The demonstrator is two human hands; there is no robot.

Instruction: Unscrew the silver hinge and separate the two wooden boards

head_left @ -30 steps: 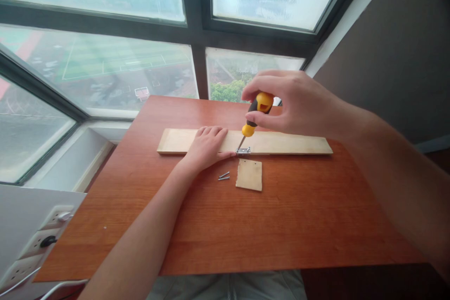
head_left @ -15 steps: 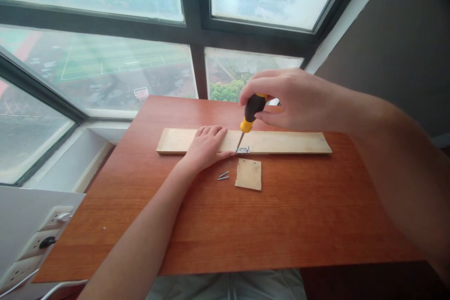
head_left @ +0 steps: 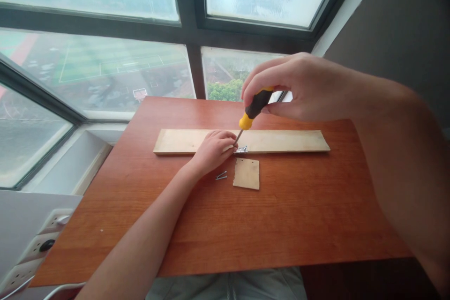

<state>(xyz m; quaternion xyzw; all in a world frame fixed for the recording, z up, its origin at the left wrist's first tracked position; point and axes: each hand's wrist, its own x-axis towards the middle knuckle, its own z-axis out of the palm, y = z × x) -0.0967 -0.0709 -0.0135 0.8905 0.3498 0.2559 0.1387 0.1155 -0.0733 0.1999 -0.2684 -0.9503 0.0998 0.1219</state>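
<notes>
My right hand grips the black-and-yellow handle of a screwdriver, which leans with its shaft pointing down and left. Its tip ends at the fingertips of my left hand, by the left end of a small metal hinge. The hinge lies at the near edge of a long pale wooden board. My left hand rests on the board, thumb and fingers closed together around the tip; whatever they pinch is hidden. Just nearer lie a small wooden piece with two holes and a few loose screws.
The board lies across a reddish-brown wooden table. Behind the table stand windows with dark frames. Wall sockets with plugs and a white cable are at the lower left. A grey wall rises on the right.
My left hand has slid right and drawn its fingers in to the screwdriver tip. The screwdriver leans more, its tip shifted slightly left and up off the hinge's left end.
</notes>
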